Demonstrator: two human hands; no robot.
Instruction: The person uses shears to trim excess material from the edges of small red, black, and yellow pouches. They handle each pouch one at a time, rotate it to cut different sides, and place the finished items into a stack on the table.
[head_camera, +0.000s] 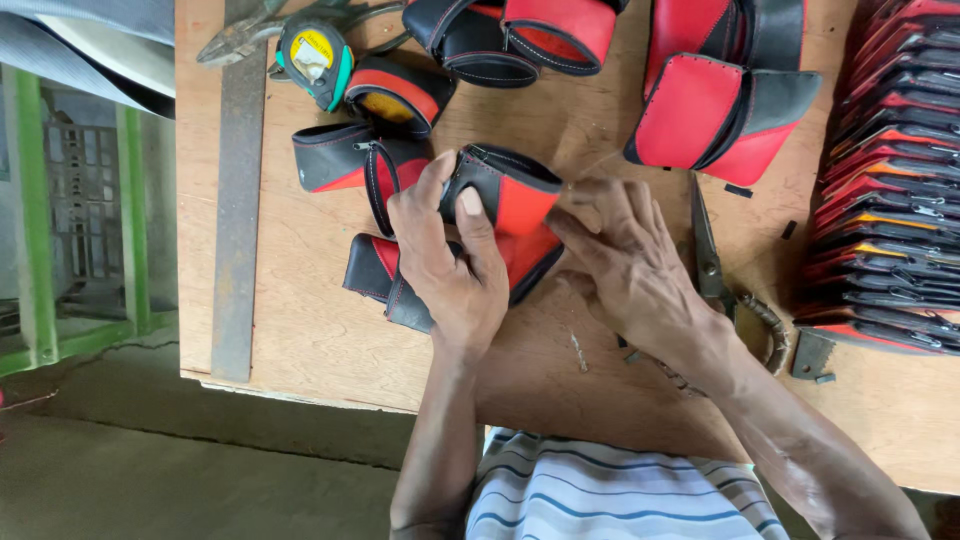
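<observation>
**A:** What are the hands on?

**B:** Both are on one red and black pouch (505, 205), a stitched piece standing on the wooden table (300, 300). The left hand (445, 255) is clamped on it, thumb and forefinger pinching its black upper edge from the near side. The right hand (620, 255) presses against the pouch's right flank, fingers curled in toward the seam; whether it grips anything there I cannot tell.

**A:** So the hands are close together?

**B:** Yes, only the pouch is between them, and they are not touching each other.

**A:** Where does the pouch stand among the rest?

**B:** Roughly mid-table. Under and just left of it lies a flattened black and red piece (375, 270), partly covered by the left hand. Farther left and a little beyond the pouch is another piece with a zip loop (350, 160). Beyond that sits a tape measure (315, 60) with a yellow face, next to pliers (250, 35). Straight beyond the pouch are more finished pouches (520, 35), and beyond it to the right a larger red and black one (720, 120).

**A:** And on the right?

**B:** Scissors (715, 265) lie just right of the right hand, blades pointing away from the person. Well right of the pouch runs a stack of flat red and black pieces (885, 180). A long metal ruler (238, 200) lies well left of the pouch, along the table's left edge.
</observation>
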